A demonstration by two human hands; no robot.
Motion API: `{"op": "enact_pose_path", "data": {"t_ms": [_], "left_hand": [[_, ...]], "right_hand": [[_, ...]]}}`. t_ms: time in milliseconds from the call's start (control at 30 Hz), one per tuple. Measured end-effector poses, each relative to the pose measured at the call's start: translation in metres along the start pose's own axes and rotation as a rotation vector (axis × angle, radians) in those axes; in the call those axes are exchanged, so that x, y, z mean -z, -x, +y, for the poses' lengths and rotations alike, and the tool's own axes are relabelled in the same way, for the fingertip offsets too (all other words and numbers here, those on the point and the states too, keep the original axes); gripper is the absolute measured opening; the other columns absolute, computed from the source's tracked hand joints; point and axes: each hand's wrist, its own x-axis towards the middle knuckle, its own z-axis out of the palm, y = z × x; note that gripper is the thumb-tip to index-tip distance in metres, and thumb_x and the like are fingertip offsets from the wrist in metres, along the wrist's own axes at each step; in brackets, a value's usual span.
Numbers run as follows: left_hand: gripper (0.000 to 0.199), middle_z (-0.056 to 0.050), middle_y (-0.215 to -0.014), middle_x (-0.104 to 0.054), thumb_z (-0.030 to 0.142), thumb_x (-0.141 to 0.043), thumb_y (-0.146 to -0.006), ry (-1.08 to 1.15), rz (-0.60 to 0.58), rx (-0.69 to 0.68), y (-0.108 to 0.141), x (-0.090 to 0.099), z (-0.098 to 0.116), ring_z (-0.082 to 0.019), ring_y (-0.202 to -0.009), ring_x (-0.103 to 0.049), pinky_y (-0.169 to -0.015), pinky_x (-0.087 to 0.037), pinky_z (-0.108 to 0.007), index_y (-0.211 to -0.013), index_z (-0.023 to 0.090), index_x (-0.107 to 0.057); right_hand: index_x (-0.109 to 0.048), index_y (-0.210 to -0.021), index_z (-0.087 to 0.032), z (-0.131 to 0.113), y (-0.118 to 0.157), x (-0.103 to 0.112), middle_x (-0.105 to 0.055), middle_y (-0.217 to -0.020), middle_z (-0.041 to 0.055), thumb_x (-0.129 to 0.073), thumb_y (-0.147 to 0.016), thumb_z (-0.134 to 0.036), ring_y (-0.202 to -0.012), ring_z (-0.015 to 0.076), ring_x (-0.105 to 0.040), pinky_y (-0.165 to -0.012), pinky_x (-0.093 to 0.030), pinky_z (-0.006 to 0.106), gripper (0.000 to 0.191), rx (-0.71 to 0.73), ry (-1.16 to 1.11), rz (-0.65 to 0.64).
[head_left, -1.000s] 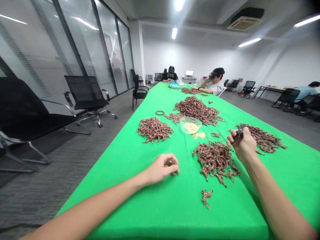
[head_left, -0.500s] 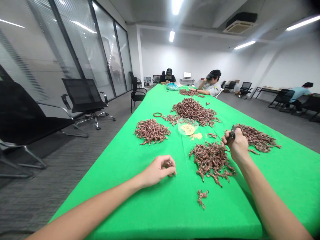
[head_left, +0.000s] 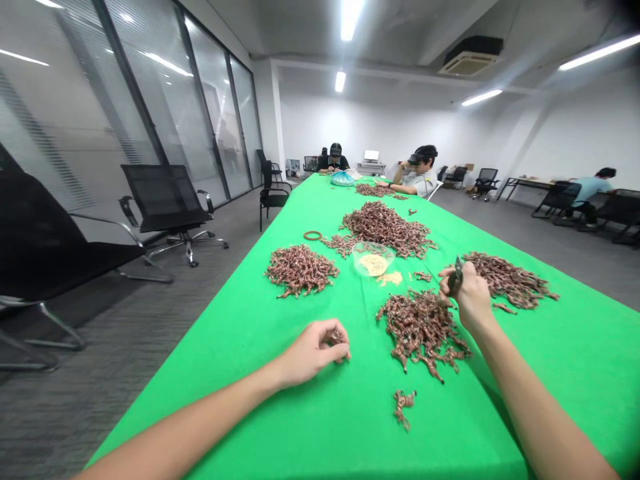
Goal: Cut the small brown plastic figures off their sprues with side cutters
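Observation:
My left hand (head_left: 317,352) is curled over the green cloth with a small brown figurine (head_left: 337,339) partly hidden in its fingers. Raised over the right side of the table, my right hand (head_left: 469,291) grips a dark hand tool (head_left: 457,277) with a pointed metal tip; its exact kind is unclear. Between my hands, toward the right one, lies a loose pile of brown figurines (head_left: 423,327). A few figurines (head_left: 403,407) lie together closer to me. Beyond my right hand spreads another figurine pile (head_left: 510,280).
A clear plastic bowl (head_left: 357,265) holds pale bits, with more pale bits (head_left: 390,278) spilled beside it. Further piles (head_left: 300,270) and a big heap (head_left: 385,227) cover parts of the green table (head_left: 280,413). A brown ring (head_left: 313,235) lies left. Two people sit at the far end.
The view has tilted up slightly, so the table sits a little lower in the picture. Both hands keep their grips; the piles look unchanged.

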Motion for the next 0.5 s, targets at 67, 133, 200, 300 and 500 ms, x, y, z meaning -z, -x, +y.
{"op": "enact_pose_path", "data": {"t_ms": [67, 133, 200, 300, 500], "left_hand": [[0.02, -0.007, -0.08, -0.07, 0.032, -0.066, -0.086, -0.003, 0.002, 0.002, 0.0, 0.0, 0.0007, -0.015, -0.073, -0.062, -0.07, -0.047, -0.028, -0.086, 0.014, -0.056], [0.021, -0.007, -0.08, -0.07, 0.033, -0.066, -0.086, -0.004, 0.002, 0.003, 0.0001, -0.0001, 0.0014, -0.015, -0.073, -0.062, -0.069, -0.047, -0.028, -0.086, 0.014, -0.056], [0.022, -0.007, -0.08, -0.07, 0.033, -0.066, -0.085, -0.006, 0.003, 0.005, 0.0001, -0.0002, 0.0018, -0.016, -0.073, -0.062, -0.069, -0.047, -0.028, -0.086, 0.014, -0.056], [0.022, -0.007, -0.08, -0.07, 0.033, -0.067, -0.085, -0.011, 0.005, 0.007, 0.0003, -0.0001, 0.0015, -0.016, -0.073, -0.062, -0.069, -0.047, -0.028, -0.085, 0.014, -0.056], [0.021, -0.008, -0.083, -0.07, 0.034, -0.065, -0.087, -0.021, 0.0, 0.015, 0.0009, 0.0007, 0.0, -0.016, -0.075, -0.062, -0.068, -0.046, -0.028, -0.087, 0.015, -0.056]], "right_hand": [[-0.059, -0.074, -0.017, 0.0007, 0.0009, -0.0006, -0.051, -0.047, -0.0016, -0.049, -0.086, -0.069, -0.037, 0.0118, -0.048, -0.031, -0.036, 0.022, 0.054, 0.002, 0.02, -0.014], [-0.059, -0.074, -0.017, 0.0012, 0.0022, -0.0017, -0.052, -0.048, -0.0011, -0.048, -0.085, -0.071, -0.038, 0.0118, -0.048, -0.032, -0.038, 0.023, 0.056, 0.0, 0.038, -0.03], [-0.059, -0.073, -0.018, 0.0013, 0.0036, -0.0031, -0.053, -0.049, -0.0005, -0.048, -0.086, -0.07, -0.039, 0.012, -0.05, -0.034, -0.04, 0.023, 0.055, 0.0, 0.053, -0.044], [-0.059, -0.071, -0.019, 0.0007, 0.0054, -0.0053, -0.054, -0.051, -0.0003, -0.049, -0.086, -0.07, -0.041, 0.0121, -0.051, -0.035, -0.042, 0.023, 0.054, 0.013, 0.067, -0.049], [-0.059, -0.071, -0.02, -0.0001, 0.0054, -0.0062, -0.054, -0.051, -0.0006, -0.047, -0.087, -0.07, -0.041, 0.0118, -0.051, -0.036, -0.043, 0.023, 0.054, 0.045, 0.086, -0.048]]}}
